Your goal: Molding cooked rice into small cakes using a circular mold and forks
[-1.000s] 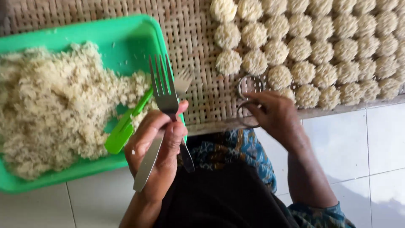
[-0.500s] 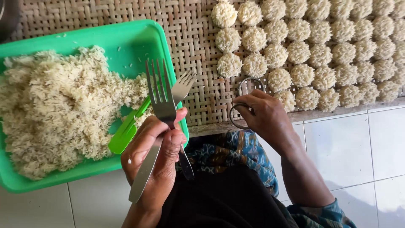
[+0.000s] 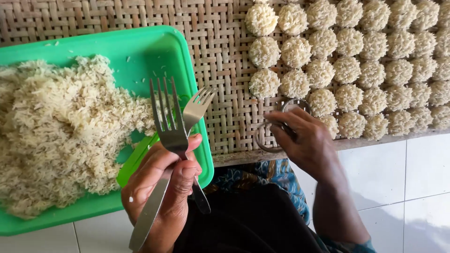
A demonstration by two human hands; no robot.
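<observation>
My left hand (image 3: 161, 187) grips two metal forks (image 3: 166, 122) and a green plastic handle (image 3: 136, 159) over the near right corner of a green tray (image 3: 164, 47). The tray holds a big loose heap of pale cooked rice (image 3: 61, 136). My right hand (image 3: 304, 140) rests on a woven bamboo mat (image 3: 220, 70), its fingers on two metal ring moulds (image 3: 267, 136) at the mat's near edge. Just beyond the hand lie rows of round pressed rice cakes (image 3: 356, 61).
The mat and tray lie on a white tiled floor (image 3: 403, 187). The rice cakes fill the mat's right half up to its near edge. My lap in dark and patterned cloth (image 3: 262, 206) is below the mat.
My right hand has slid the rings a little toward the mat's near edge. The left hand holds the forks in the same place.
</observation>
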